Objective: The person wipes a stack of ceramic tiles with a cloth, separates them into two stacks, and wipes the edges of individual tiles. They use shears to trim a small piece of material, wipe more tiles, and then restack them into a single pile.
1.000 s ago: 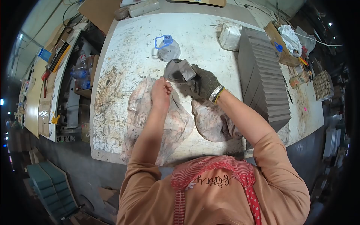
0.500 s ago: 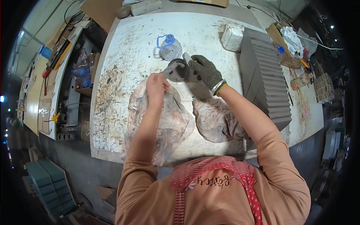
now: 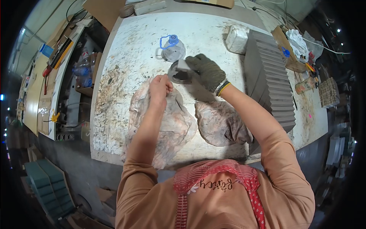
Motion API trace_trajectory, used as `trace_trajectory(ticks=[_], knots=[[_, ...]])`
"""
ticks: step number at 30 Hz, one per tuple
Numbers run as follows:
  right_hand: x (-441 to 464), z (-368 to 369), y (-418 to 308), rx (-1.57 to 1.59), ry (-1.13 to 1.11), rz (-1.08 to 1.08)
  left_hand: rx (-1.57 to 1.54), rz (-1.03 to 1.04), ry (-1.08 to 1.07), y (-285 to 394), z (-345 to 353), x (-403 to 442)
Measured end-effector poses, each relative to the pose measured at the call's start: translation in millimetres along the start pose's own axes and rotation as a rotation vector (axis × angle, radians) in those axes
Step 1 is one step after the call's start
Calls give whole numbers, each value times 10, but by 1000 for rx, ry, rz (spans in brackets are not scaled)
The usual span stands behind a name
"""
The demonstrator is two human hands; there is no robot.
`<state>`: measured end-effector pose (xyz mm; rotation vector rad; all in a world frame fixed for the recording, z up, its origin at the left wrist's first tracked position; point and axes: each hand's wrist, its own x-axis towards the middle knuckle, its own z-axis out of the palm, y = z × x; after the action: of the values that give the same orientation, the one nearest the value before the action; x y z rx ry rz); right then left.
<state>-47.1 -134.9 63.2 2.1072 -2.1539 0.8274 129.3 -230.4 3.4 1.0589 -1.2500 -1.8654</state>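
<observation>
My left hand point(image 3: 159, 88), bare, has its fingers pressed together above the left stained cloth point(image 3: 171, 126); whatever they pinch is too small to make out. My right hand point(image 3: 206, 71), in a dark grey glove, grips a small grey block point(image 3: 183, 65) over a round dark container point(image 3: 180, 75). The block hides part of the container's opening. Just behind the container stands a clear plastic bottle point(image 3: 173, 51) with a blue cap and a blue handle loop. A second crumpled stained cloth point(image 3: 217, 124) lies below my right wrist.
A large stack of grey ridged pieces point(image 3: 268, 80) stands on the right of the white table point(image 3: 110, 129). Behind it sits a wrapped white block point(image 3: 237, 39). Tools lie on a side bench point(image 3: 34, 99) at the left, and a woven box point(image 3: 329, 92) is at the far right.
The grey block was tilted up above the container, turned edge-on, and now shows its flat face again over the opening. My left hand has shifted slightly left and its fingers remain together.
</observation>
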Motion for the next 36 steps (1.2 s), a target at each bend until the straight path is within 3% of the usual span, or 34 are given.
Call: trace_trajectory(ticks=[2, 6, 8, 9, 10, 12, 18, 20, 26, 28, 32, 36], knots=[[-32, -88, -115, -91, -229, 164, -21, -10, -17, 49, 73, -49], [-67, 18, 109, -10, -112, 294, 5, 2, 34, 36, -67, 4], [-66, 49, 204, 1007, -203, 840, -78, 9, 25, 11, -118, 23], [-110, 79, 137, 1292, -146, 920, -79, 8, 26, 3, -107, 10], [-140, 95, 85, 1291, -147, 921, -157, 5, 23, -11, -78, -8], [-162, 99, 2, 1747, -125, 1131, -236, 1, 16, -20, 0, -56], [-177, 241, 4, 1709, -177, 1111, -171, -10, -34, -117, 215, -144], [-169, 258, -73, 1932, -131, 1161, -165, 15, 8, -169, 172, -63], [-211, 308, -25, 1884, -185, 1143, -190, 31, -17, -80, 231, -149], [-185, 219, -159, 2050, -137, 1185, -131, 23, 24, -112, 246, -136], [-226, 196, -149, 2057, -54, 1188, -173, 40, 69, -137, 132, -31], [-283, 297, 25, 1927, -170, 1076, -140, 41, 31, -115, 288, -236]])
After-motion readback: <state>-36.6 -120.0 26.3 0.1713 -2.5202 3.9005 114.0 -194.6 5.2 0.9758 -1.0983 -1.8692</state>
